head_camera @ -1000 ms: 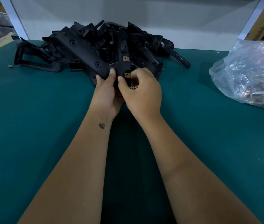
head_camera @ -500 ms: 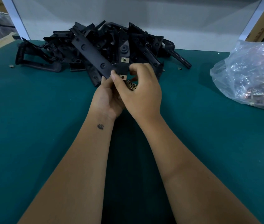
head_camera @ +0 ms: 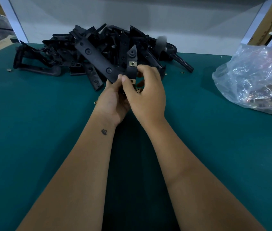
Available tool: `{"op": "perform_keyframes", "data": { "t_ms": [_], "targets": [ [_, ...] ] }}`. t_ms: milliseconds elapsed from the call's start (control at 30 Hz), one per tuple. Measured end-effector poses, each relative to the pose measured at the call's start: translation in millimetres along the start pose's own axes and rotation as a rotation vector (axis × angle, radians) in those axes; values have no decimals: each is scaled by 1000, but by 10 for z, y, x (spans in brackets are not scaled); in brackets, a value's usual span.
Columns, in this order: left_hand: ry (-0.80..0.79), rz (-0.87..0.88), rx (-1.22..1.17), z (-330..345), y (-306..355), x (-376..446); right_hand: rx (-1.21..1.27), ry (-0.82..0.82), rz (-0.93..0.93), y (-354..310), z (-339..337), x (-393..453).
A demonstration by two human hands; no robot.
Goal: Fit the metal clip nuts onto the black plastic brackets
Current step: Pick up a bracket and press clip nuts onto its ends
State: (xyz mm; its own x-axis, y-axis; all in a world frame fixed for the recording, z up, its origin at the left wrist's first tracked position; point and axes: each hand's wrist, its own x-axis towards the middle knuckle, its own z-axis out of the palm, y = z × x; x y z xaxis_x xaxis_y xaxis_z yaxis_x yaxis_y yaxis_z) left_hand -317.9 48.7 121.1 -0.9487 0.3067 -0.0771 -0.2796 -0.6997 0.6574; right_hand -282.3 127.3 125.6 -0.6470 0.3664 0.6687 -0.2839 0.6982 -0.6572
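Observation:
Both hands hold one black plastic bracket [head_camera: 98,61] lifted off the green table, in front of the pile of black brackets [head_camera: 62,52]. My left hand [head_camera: 113,99] grips its near end from below. My right hand [head_camera: 146,95] pinches the bracket's short upright arm, thumb against a brass clip nut [head_camera: 133,81] at its lower end. A second brass clip nut [head_camera: 132,63] sits fitted higher on that arm. A few loose clip nuts [head_camera: 138,90] lie on the table, partly hidden under my right hand.
A clear plastic bag [head_camera: 255,80] with metal parts lies at the right. Stray clip nuts [head_camera: 9,70] lie on the green table [head_camera: 40,130] by the pile, one [head_camera: 182,72] to its right. A white wall panel stands behind the pile.
The bracket has been lifted and tilted up out of the pile, so its long arm points up-left. My right thumb has moved onto the lower clip nut.

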Motion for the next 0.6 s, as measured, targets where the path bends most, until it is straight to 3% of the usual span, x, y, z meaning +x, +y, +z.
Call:
{"op": "perform_keyframes", "data": {
  "t_ms": [100,267,400,500,600],
  "targets": [
    [33,-64,-74,84,-2,-55,101,-64,116,-31,15,-48],
    [2,-62,1,297,-171,-207,358,94,356,-70,-241,-99],
    [44,55,-10,527,-341,-349,432,82,421,63,-694,-182],
    [48,127,-21,738,-459,-461,401,182,455,190,-1105,-250],
    [-7,60,85,1001,-673,-627,454,364,533,308,-1589,-302]
  ]
}}
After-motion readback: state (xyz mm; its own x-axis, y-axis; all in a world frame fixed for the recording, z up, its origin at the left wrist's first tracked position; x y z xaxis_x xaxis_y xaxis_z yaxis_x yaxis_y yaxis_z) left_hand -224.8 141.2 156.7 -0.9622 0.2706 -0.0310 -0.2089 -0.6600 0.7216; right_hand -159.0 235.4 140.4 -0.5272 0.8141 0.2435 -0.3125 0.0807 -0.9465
